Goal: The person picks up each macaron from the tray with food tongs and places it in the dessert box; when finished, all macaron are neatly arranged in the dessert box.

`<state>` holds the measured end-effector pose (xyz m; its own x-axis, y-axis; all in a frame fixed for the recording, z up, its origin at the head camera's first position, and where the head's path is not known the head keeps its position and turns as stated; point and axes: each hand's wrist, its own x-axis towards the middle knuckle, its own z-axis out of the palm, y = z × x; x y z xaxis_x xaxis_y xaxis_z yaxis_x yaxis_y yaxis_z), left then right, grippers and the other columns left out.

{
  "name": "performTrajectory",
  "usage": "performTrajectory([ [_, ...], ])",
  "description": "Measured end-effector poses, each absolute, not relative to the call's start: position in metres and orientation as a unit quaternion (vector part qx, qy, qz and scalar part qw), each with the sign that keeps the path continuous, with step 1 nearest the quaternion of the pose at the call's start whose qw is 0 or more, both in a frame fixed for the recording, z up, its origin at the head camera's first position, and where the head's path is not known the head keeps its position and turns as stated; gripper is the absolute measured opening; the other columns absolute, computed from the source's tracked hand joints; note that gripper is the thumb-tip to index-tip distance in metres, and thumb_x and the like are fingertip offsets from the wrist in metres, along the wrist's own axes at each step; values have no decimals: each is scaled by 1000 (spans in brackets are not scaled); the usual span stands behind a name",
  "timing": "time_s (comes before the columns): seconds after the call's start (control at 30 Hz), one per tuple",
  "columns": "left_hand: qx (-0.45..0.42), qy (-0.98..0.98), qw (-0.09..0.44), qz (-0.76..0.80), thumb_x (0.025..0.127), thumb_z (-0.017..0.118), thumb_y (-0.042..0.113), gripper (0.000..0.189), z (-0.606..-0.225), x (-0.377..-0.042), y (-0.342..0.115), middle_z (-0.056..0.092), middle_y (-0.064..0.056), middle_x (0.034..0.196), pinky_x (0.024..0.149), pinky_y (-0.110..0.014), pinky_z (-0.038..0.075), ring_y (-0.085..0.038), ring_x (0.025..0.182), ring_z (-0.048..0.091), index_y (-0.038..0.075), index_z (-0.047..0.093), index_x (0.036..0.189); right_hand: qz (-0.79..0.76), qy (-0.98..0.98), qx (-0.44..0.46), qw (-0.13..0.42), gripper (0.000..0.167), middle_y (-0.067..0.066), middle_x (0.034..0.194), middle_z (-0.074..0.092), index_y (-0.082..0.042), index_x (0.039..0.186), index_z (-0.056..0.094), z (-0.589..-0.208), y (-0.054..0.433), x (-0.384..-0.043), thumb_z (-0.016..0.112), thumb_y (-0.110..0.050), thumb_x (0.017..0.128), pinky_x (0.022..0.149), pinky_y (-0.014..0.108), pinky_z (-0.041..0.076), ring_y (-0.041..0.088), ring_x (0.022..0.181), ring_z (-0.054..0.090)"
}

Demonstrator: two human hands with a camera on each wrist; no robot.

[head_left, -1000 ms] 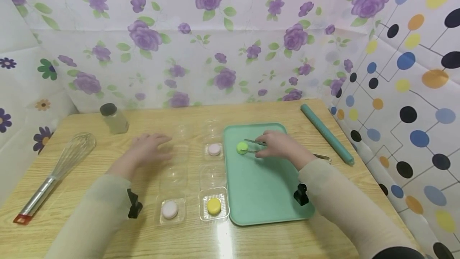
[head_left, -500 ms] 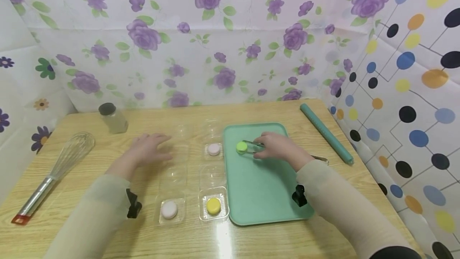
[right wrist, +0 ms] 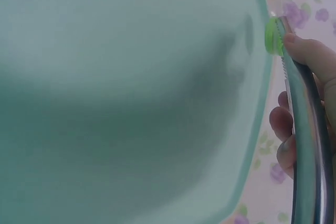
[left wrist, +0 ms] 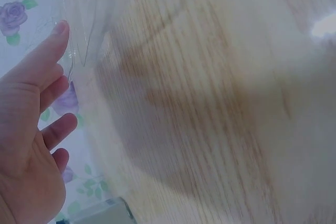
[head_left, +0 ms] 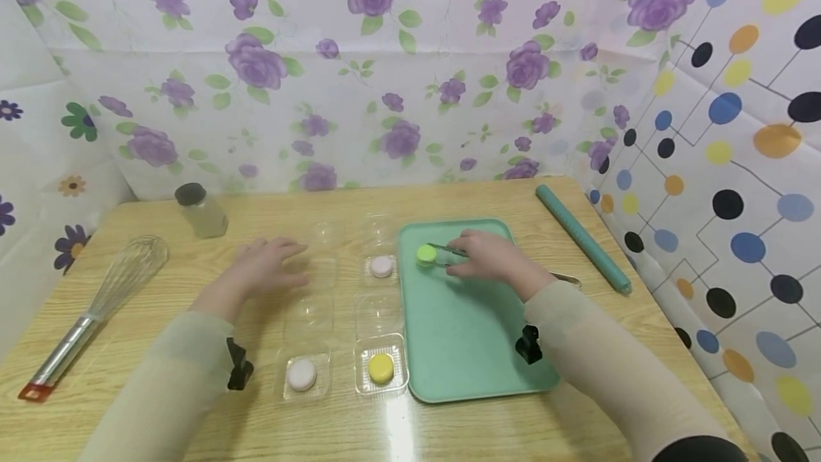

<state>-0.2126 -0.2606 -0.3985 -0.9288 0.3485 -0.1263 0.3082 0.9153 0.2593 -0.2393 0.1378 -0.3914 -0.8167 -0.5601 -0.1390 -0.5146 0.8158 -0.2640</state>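
"What's in the right hand (head_left: 489, 259)?"

"A pair of shiny metal tongs (right wrist: 307, 145) with toothed edges, the fingers and thumb wrapped around them."

"And between the tips?"

"A small, round, bright green macaron (head_left: 426, 255). It's over the far left corner of the rectangular mint-green tray (head_left: 474, 334). It looks lifted off the surface, though I can't be sure from these angles."

"The left hand (head_left: 264, 267)?"

"Holding nothing. Its thumb and fingers are spread apart, near the clear plastic hinged containers (head_left: 378, 315) left of the tray."

"Do those have anything in them?"

"Three do: a round pale pink macaron (head_left: 381, 267) sits in the far one beside the tray, a round yellow macaron (head_left: 381, 368) in the near one, and a round whitish-pink macaron (head_left: 301, 374) just left of the yellow."

"Anything farther out?"

"A wire whisk with a metal handle (head_left: 70, 349) at left, and a teal rolling pin (head_left: 582, 239) at right."
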Motion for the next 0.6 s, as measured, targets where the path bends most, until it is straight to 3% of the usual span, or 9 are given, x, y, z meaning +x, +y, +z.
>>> performTrajectory([
  [0.23, 180, 974, 85, 108, 84, 64, 46, 68, -400, -214, -262, 42, -19, 139, 91, -63, 28, -47, 117, 39, 9, 46, 138, -119, 941, -301, 94, 51, 8, 120, 59, -11, 128, 58, -381, 115, -244, 64, -40, 87, 84, 39, 49, 23, 103, 58],
  [0.6, 180, 973, 89, 111, 85, 64, 45, 67, -399, -210, -260, 42, -19, 139, 93, -64, 27, -47, 118, 38, 9, 46, 138, -119, 930, -326, 120, 53, 6, 128, 56, -15, 130, 57, -369, 47, -246, 63, -44, 86, 95, 38, 44, 22, 116, 52],
])
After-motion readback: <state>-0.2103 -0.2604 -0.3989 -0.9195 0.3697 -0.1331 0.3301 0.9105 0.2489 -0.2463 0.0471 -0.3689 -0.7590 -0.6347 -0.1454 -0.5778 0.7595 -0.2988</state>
